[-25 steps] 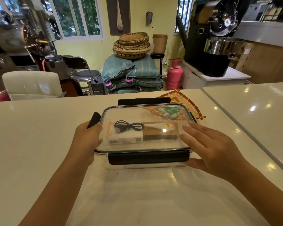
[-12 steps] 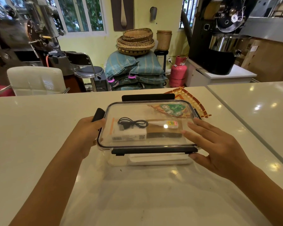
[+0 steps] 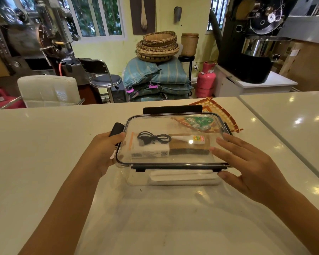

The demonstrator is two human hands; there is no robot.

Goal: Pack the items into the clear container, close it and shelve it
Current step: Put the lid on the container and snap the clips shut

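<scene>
A clear container stands on the white counter with its clear lid on top. Through the lid I see a white box with a black cable on it, a small white tube, a dark brown strip and a green board. My left hand grips the container's left side at the black left latch, thumb on the lid's rim. My right hand lies on the lid's right end with straight fingers, thumb at the front corner. The back latch sticks up.
An orange woven mat lies on the counter just behind the container's right end. A seam divides this counter from a second one on the right. Beyond the far edge stand a white chair, a stool, sacks and a pink gas cylinder.
The black front latch, which lay out flat a second ago, now sits folded down against the container's front rim. Both hands stay at the container's ends.
</scene>
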